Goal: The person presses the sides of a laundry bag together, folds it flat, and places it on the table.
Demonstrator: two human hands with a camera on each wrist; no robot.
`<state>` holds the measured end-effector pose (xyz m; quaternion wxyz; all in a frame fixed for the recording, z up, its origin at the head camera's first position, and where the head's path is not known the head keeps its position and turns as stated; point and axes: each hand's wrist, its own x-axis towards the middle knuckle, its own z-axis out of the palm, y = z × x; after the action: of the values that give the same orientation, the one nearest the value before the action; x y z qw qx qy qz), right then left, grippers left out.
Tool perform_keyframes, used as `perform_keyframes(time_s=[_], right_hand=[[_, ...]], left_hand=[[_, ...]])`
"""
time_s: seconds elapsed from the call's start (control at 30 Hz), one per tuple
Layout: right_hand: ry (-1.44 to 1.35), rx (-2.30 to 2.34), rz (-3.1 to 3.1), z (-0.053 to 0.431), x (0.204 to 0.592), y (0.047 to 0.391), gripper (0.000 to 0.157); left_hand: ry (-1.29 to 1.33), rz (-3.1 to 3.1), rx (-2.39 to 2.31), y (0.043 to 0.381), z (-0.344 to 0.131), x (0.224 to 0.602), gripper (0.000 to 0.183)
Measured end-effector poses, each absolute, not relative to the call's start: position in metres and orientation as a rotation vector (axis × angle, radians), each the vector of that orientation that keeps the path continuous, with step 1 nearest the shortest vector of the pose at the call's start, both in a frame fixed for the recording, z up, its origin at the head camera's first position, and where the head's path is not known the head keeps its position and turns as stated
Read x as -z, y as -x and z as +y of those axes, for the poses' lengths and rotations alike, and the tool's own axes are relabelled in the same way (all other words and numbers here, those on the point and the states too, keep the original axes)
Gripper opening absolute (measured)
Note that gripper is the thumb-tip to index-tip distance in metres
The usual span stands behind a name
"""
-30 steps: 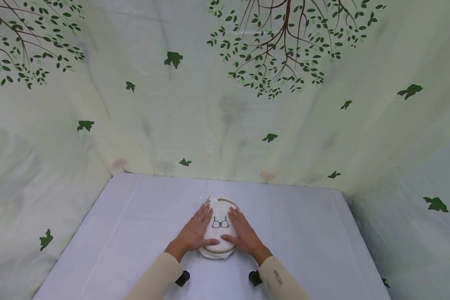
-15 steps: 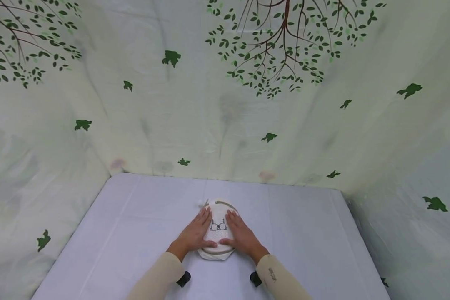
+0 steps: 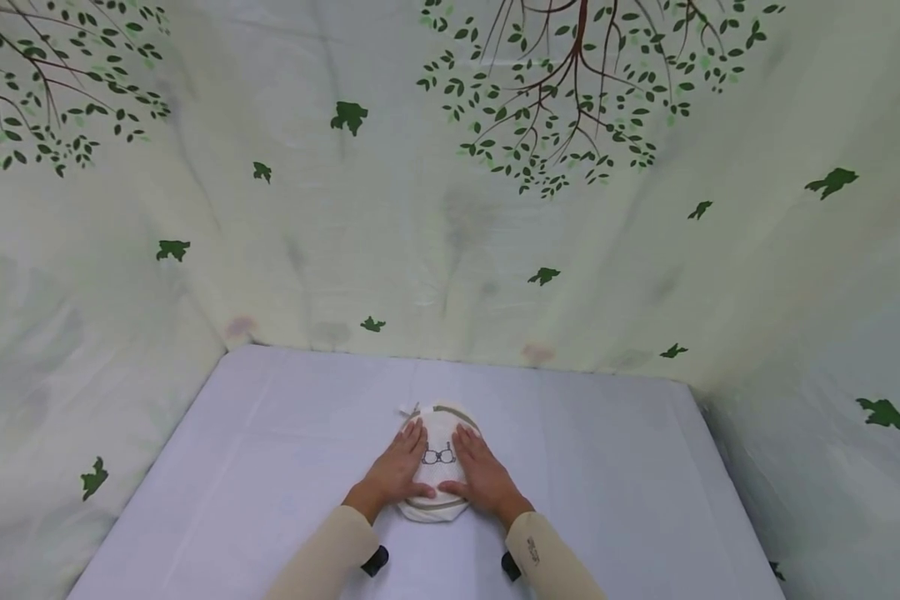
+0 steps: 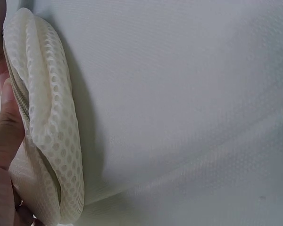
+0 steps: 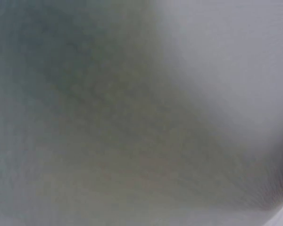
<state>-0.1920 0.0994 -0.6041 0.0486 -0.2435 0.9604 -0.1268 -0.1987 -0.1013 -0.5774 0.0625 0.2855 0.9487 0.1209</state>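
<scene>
At the near middle of the surface lies a round mesh bag, a bra outline printed on top. The left hand lies flat on it at 9 o'clock, the right hand at 3 o'clock, fingers straight, seemingly pressing it flat. The right sleeve's small writing is unreadable.

You can read no words here: the mesh laundry bag bears only a bra pictogram, and your right sleeve carries a small illegible mark.
</scene>
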Motion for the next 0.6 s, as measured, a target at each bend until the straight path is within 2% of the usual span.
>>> perform_keyframes(time_s=[0.6], right_hand=[[0.804,0.307,2.908,0.1002,0.6061,0.1941,0.088]], left_hand=[[-0.788,2.805,-0.364,0.199,-0.0991,0.5767,0.103]])
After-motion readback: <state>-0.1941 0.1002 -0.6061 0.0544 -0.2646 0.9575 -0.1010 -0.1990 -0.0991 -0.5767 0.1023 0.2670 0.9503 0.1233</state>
